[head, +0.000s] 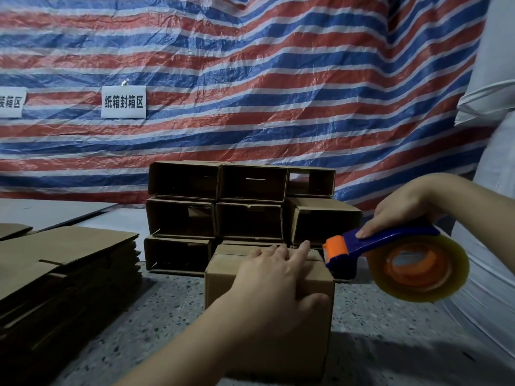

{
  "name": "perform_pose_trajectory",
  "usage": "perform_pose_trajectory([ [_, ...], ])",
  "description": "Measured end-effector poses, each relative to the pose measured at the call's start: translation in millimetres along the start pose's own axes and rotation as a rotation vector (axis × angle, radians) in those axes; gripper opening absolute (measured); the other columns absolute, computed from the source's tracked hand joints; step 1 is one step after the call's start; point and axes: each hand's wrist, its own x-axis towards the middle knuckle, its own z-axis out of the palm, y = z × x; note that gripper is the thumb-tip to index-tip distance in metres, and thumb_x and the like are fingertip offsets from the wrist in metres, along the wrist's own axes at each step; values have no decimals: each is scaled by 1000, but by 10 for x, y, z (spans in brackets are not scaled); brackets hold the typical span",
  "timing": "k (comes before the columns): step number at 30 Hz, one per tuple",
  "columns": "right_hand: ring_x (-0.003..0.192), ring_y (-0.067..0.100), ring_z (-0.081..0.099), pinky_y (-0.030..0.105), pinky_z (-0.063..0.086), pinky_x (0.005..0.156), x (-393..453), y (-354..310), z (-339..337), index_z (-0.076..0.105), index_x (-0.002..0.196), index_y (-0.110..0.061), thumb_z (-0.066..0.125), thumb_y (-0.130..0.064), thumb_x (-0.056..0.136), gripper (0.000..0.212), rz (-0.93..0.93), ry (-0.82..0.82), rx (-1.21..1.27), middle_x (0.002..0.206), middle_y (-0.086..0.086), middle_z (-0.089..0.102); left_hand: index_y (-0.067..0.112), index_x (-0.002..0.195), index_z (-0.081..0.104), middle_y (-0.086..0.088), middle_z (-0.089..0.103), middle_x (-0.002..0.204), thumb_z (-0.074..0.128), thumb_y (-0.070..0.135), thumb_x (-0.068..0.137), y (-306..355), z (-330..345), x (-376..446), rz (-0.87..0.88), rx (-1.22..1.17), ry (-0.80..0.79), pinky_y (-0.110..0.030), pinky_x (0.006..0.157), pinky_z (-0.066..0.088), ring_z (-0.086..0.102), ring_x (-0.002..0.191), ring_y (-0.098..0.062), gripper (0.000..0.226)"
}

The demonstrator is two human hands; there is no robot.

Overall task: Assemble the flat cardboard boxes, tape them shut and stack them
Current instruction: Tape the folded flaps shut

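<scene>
Behind one box [267, 307], eight stacked boxes [239, 210].

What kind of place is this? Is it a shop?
Probably a packing area in a workshop or warehouse, not a shop. A sign on the striped tarp marks a carton-sealing zone, flat cardboard lies piled beside stacked boxes, and the right hand holds a tape dispenser.

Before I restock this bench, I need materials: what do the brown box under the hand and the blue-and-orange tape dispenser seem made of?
Brown box: matte corrugated cardboard, judging by its dull brown folded flaps. Blue-and-orange tape dispenser: probably moulded plastic, glossy and evenly coloured; its roll looks like translucent yellowish film.
</scene>
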Motion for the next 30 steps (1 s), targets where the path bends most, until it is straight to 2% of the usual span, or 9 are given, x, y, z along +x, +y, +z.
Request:
perform_pose_trajectory([
  [4,79,14,73,26,56,72,25,51,9,76,107,-17,74,-71,62,70,-11,1,23,94,4,78,25,149,30,-10,23,161,45,78,84,89,-133,70,22,-6,-35,-44,120,14,18,148,-28,86],
  [7,80,14,73,26,57,72,66,45,14,73,111,-16,72,-70,65,71,-29,-9,41,94,4,77,18,156,16,-6,2,165,51,73,85,234,-134,111,40,-59,-26,-40,120,6,3,152,-24,96],
  [12,82,16,73,28,57,77,-11,177,-92,71,114,-15,71,-69,71,70,-52,2,63,97,6,77,19,146,35,-3,42,149,52,65,90,265,-42,90,52,-34,42,-37,111,33,38,137,-22,75],
  [15,98,26,68,35,51,92,263,252,-51,68,122,-11,66,-50,93,49,-65,176,158,111,14,73,16,148,33,-4,42,150,50,64,92,269,-50,78,62,-22,56,-37,112,32,37,137,-23,76],
  [17,108,27,61,29,47,91,412,385,-41,64,128,-5,63,-30,99,38,-126,370,137,123,16,66,16,151,30,-5,37,154,49,64,92,272,-39,77,59,-19,52,-37,115,28,33,142,-24,78],
  [19,98,20,64,24,53,84,218,466,-123,68,124,-8,71,-40,91,45,-133,319,139,112,8,69,16,153,26,-5,34,156,49,64,92,266,-33,73,58,-34,53,-38,116,26,30,143,-24,80],
  [22,82,17,73,24,58,74,-177,369,-108,77,105,-20,70,-69,78,56,-18,87,-74,93,3,78,20,155,18,-5,32,158,49,64,92,257,-29,72,74,-50,63,-38,116,26,29,144,-24,82],
  [25,75,10,75,20,54,57,-152,-33,146,71,101,-27,67,-77,74,57,51,183,-316,83,-6,78,24,153,25,-3,38,153,50,63,92,256,-16,64,85,-39,81,-38,113,31,36,140,-24,77],
  [30,77,12,62,25,48,63,-50,-217,549,63,108,-27,69,-69,78,52,93,355,-593,88,-6,62,25,147,33,-1,43,147,50,63,92,271,-26,57,83,-46,94,-37,111,33,39,136,-22,69],
])
